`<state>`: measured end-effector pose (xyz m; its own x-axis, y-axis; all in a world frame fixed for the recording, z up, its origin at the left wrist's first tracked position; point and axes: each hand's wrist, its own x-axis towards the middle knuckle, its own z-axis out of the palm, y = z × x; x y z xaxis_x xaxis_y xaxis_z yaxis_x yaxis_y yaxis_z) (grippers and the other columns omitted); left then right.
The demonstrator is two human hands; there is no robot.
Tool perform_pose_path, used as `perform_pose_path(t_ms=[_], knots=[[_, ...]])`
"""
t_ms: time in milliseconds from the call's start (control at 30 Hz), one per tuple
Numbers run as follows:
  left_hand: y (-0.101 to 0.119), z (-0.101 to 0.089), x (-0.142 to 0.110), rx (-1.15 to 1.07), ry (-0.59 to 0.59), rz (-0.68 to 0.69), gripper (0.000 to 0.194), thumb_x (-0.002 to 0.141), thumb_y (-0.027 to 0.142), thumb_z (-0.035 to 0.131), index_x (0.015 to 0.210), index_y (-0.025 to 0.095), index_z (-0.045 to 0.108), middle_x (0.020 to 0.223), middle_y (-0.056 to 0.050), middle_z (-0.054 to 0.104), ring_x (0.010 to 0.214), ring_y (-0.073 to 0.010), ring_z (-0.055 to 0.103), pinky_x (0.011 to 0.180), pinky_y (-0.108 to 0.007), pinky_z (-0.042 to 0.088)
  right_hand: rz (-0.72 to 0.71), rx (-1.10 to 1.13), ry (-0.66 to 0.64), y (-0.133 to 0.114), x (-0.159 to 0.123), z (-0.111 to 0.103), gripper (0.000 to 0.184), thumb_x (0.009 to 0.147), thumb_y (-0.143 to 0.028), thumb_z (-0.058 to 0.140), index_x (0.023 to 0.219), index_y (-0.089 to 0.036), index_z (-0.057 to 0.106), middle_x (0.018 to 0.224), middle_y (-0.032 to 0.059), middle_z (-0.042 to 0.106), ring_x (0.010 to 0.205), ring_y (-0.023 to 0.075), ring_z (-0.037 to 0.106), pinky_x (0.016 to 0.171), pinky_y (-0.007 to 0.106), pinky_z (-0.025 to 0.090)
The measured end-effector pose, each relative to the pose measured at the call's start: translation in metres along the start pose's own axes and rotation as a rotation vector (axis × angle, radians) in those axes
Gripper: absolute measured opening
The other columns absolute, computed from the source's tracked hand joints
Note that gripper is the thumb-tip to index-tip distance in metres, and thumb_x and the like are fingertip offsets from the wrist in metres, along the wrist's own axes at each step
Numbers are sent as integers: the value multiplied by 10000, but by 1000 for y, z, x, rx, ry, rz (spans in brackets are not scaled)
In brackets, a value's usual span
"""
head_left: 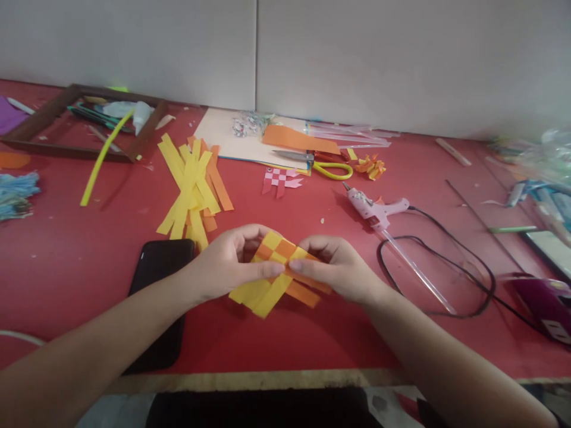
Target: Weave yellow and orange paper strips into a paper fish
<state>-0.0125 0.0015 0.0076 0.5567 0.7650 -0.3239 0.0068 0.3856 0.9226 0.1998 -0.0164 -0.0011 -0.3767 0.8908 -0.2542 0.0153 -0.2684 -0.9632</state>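
Note:
Between my hands is a woven paper piece, a checkerboard of yellow and orange strips whose loose ends fan out toward me. My left hand pinches its left side, the thumb lying on top and the fingers behind. On the right side my right hand grips it the same way, its thumb tip close to the left one. The fingers beneath the weave are partly hidden. Beyond the left hand lies a crossed pile of yellow paper strips with orange paper strips under it. A small pink-and-red woven paper fish rests farther back.
A black phone lies partly under my left forearm. To the right are a pink glue gun with its looping black cord and yellow-handled scissors. A brown wooden frame holds tools at back left. The wall closes off the rear.

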Motion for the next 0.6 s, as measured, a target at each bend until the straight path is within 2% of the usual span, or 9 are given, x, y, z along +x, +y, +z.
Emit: perform_pose_path(t_ms=[67,167,233,300,433,467,533,600], knots=[[0,1,2,-27,68,0,322,733,297,809,993,198,648,1005,-39,734,901,-199,702,767,-291,563,-53,88,193,3,4,0,207,730,-342,776,809,-192,658,740,-15,642,632,89,579,557,206,479],[-4,0,6,-76,177,42,349,741,300,802,1028,189,635,1084,-56,718,977,-211,689,849,-334,562,-209,146,523,7,11,-6,180,721,-320,778,817,-223,661,787,-23,641,671,89,586,603,213,502],[-8,-3,8,-106,221,63,356,741,296,805,1034,197,628,1093,-50,709,1003,-215,680,884,-358,556,-309,140,637,7,14,-12,147,717,-298,782,795,-231,676,769,-30,633,657,86,576,615,225,501],[-11,-5,9,-128,276,50,374,717,292,824,1021,213,621,1038,-26,705,943,-195,689,854,-347,565,-373,121,676,6,15,-19,128,725,-282,780,815,-235,701,765,-27,640,658,92,579,629,246,500],[-10,-6,9,-163,364,-38,442,660,274,860,1025,244,613,867,27,678,753,-132,680,731,-282,578,-407,65,664,4,12,-30,117,814,-338,715,842,-224,708,691,-16,612,633,112,573,573,262,475],[-9,-6,8,-173,365,-54,452,657,265,860,1037,249,616,841,32,674,728,-124,675,711,-269,576,-409,42,649,3,12,-32,151,842,-366,686,800,-221,697,638,-21,583,598,112,556,552,263,464],[-7,-5,8,-186,362,-70,460,657,252,859,1054,255,627,812,35,677,707,-116,671,690,-249,571,-414,-42,633,3,10,-31,359,899,-438,603,623,-208,626,528,-26,505,528,108,518,542,273,458],[-7,-5,8,-195,352,-78,456,656,254,861,1053,257,636,824,31,691,717,-119,677,693,-247,570,-402,-184,634,2,8,-27,489,920,-497,544,528,-204,551,505,-14,493,521,111,519,560,283,474]])
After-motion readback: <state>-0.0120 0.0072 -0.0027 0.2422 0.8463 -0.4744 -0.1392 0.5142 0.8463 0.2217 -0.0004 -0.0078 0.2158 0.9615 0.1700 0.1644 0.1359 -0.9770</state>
